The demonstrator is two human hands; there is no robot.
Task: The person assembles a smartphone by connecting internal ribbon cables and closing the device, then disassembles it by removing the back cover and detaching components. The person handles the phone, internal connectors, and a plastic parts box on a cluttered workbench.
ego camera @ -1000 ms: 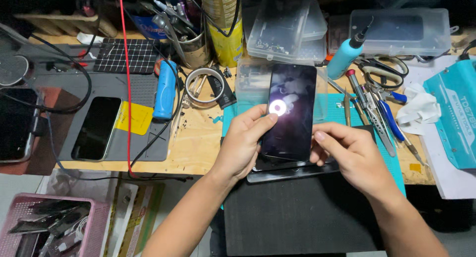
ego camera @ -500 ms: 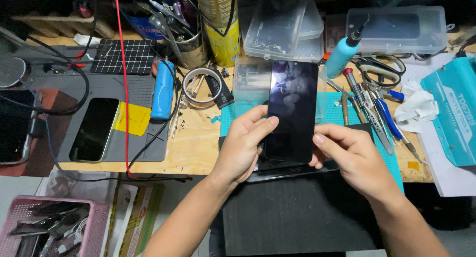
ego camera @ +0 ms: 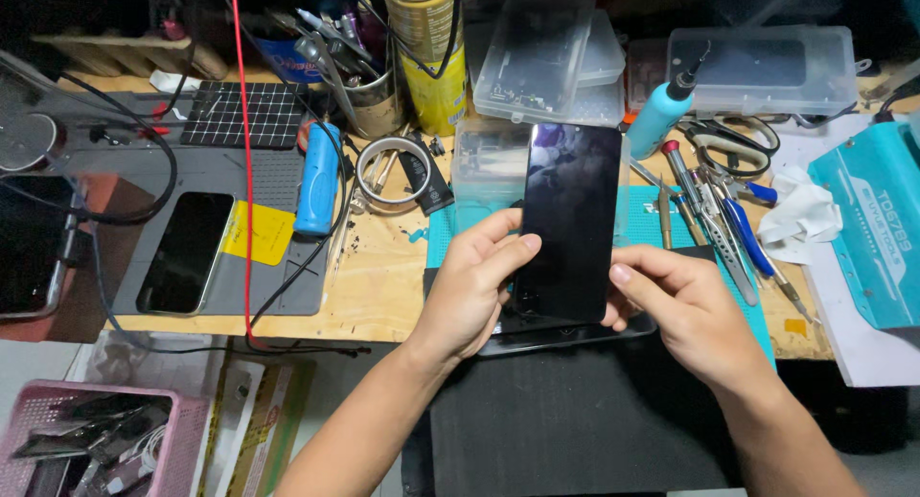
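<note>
Glare spot on the screen gone since a second earlier; glass now dark, panel barely shifted. Black phone screen (ego camera: pixel 570 219) held upright over the teal mat (ego camera: pixel 642 224) at the bench's front edge. Left hand (ego camera: pixel 474 291) curled round its left edge, thumb on the glass. Right hand (ego camera: pixel 685 310) pinching the lower right edge. Second dark phone (ego camera: pixel 185 253) lying on the grey mat (ego camera: pixel 287 181), well apart. Blue tube (ego camera: pixel 317 179) just beside it.

Dark screens, clear boxes and a teal package on a cluttered bench

A black glass phone screen (ego camera: pixel 571 219) is held upright between both hands; another dark rectangular phone (ego camera: pixel 185 253) lies flat on the grey mat at left; clear plastic boxes (ego camera: pixel 546 56) sit behind; a teal carton (ego camera: pixel 877 233) lies far right
</note>
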